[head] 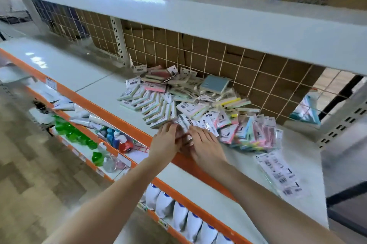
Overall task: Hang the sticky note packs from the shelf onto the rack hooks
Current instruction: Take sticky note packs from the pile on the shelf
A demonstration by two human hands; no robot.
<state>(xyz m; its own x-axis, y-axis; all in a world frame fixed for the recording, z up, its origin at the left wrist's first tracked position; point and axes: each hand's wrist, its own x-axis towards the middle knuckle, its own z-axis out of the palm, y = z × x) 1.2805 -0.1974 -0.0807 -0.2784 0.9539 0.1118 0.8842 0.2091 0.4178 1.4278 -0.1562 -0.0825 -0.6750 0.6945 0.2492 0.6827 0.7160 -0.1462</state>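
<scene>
On the grey shelf (83, 77), at its orange front edge, left hand (165, 140) and right hand (206, 144) meet at the pile's near edge, fingers curled on one clear-wrapped sticky note pack (185, 122), seemingly lifting it free. Sticky note packs (198, 100) lie heaped: pastel blocks, white header cards. Behind, wire grid (228, 59); no hooks visible.

head view, angled down — shelf (83, 77) close

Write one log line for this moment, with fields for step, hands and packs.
step: picking packs | hands: left hand and right hand on pile edge | packs: sticky note packs heaped on shelf
</scene>
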